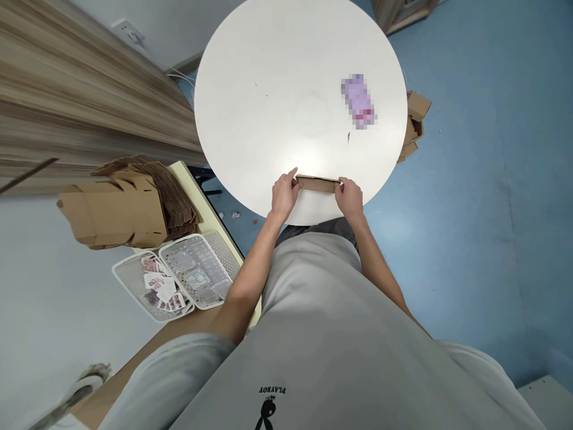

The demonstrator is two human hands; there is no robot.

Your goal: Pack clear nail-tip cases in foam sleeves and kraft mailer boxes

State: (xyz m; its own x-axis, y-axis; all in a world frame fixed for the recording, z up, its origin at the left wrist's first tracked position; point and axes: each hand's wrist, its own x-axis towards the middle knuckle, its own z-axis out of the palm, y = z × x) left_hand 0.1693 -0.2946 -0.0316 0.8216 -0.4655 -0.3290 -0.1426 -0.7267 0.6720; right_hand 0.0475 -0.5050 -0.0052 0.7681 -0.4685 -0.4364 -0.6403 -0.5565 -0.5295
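Observation:
A small brown cardboard box (319,184) is at the near edge of the round white table (268,119), its long side facing me. My left hand (285,194) grips its left end, with the thumb and fingers closed at the corner. At the opposite end, my right hand (350,196) pinches the right corner. The far side and underside of the box are hidden from me.
A blurred purple item (359,101) lies on the table's right part. Flat cardboard blanks (120,209) are stacked on a side table at left, beside an open plastic basket (154,289) holding printed cards. Folded cardboard boxes (414,122) sit beyond the table's right edge.

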